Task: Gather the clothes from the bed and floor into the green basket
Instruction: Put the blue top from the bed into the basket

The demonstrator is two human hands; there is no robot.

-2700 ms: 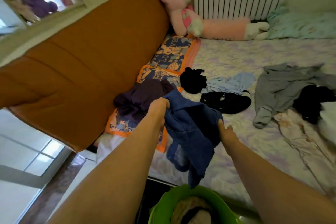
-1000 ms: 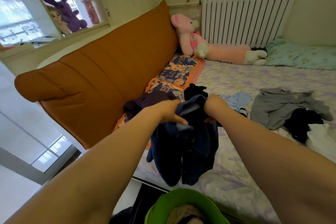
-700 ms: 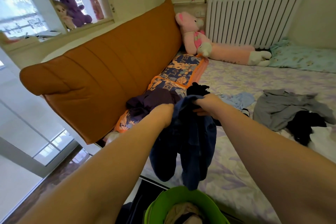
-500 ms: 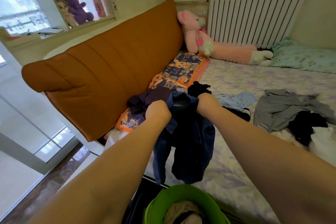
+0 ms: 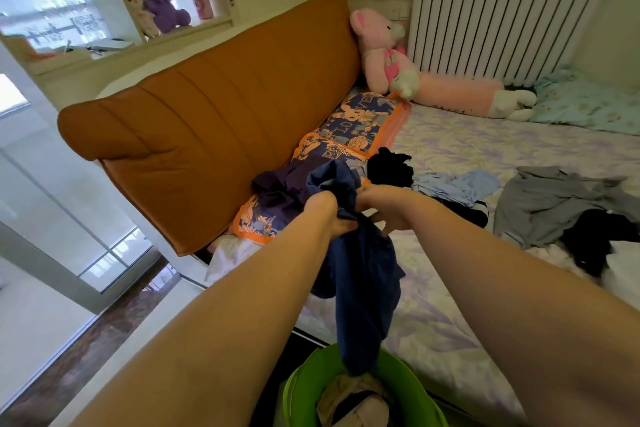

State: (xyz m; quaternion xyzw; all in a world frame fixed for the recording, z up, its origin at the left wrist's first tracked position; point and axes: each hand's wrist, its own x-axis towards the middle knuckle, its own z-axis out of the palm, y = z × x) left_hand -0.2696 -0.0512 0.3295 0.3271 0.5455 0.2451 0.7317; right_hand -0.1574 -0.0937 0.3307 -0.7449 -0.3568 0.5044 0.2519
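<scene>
Fingers of left hand and right hand are bunched tight on the blue garment. Its hem dangles into the green basket near the bed edge, rim wide open.

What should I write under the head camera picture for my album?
Both hands bunch a blue shirt above the green basket.

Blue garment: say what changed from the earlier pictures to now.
The blue garment, first spread between both hands, is now bunched between the left hand and right hand, its tail lowered to the green basket. Both grips held; clothes on the bed stayed put.
</scene>
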